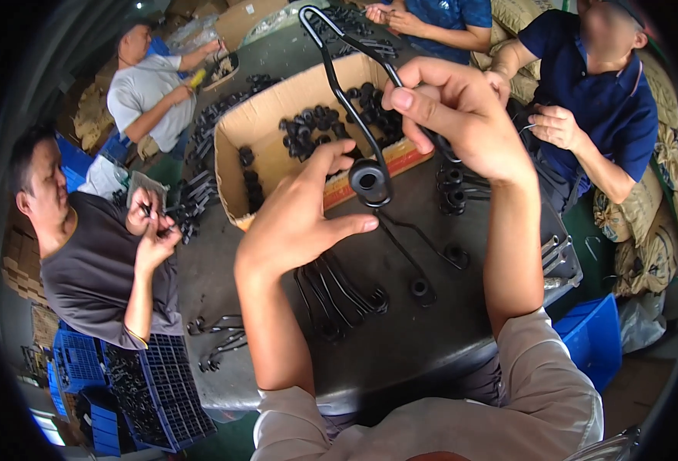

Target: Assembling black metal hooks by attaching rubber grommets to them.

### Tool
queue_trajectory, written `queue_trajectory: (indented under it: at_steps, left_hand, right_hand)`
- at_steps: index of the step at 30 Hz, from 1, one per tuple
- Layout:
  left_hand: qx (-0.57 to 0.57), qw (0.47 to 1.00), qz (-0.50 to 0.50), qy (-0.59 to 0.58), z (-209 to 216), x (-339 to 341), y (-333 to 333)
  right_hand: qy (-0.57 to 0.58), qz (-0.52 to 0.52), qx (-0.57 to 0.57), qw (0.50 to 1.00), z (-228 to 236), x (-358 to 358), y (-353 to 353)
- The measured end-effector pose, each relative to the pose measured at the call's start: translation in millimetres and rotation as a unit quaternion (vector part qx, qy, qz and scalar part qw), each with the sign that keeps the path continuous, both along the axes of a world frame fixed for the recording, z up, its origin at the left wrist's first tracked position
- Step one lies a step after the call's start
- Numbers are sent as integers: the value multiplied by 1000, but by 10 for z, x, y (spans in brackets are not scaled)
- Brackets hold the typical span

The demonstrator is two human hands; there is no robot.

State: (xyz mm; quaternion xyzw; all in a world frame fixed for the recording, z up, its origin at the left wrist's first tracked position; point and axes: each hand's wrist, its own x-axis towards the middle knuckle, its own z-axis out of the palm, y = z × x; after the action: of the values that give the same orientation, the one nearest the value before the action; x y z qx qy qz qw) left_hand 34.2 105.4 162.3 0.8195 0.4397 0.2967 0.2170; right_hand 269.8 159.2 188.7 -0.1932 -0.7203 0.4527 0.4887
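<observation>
My right hand [462, 115] is raised over the table, thumb and fingers pinched round one leg of a bent black metal rod [337, 86]. The rod is folded to a narrow loop at its top. A round black rubber bushing [369, 183] with a hole in its middle sits at the rod's lower end. My left hand [297, 203] is beside the bushing, thumb and fingers apart; whether a fingertip touches the bushing I cannot tell. Below my hands, another bent rod with a bushing [421, 289] lies on the dark table [224, 284].
A cardboard box [235, 192] behind my hands holds many black bushings [316, 123]. More rods [339, 288] lie between my arms. Blue crates [174, 384] stand at lower left, a blue bin [594, 338] at right. Several people work around the table, some with parts in hand.
</observation>
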Motion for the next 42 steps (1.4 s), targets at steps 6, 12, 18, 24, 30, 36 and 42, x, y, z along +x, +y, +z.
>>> queue_trajectory:
  at_steps: [6,12,18,24,30,36,42]
  left_hand:
    - [-48,993,71,88,139,-180,-23]
    - [-50,991,74,99,73,-309,18]
    - [33,996,79,33,220,-356,-136]
    - [70,992,107,-5,282,-563,-256]
    - [83,989,121,1,333,-648,-321]
    - [61,993,103,-15,360,-708,-348]
    - [80,990,105,-37,354,-725,-363]
  right_hand:
    - [-270,-28,6,962,141,236,-66]
    - [-230,-41,-42,971,-6,-26,-72]
    - [-46,-45,-46,997,149,29,-272]
    - [-191,-73,-153,967,-230,286,-666]
    - [-357,-76,-236,901,-911,306,-813]
    - [-389,-126,-208,889,-1084,189,-759]
    - [-553,-256,53,791,-1005,66,-842]
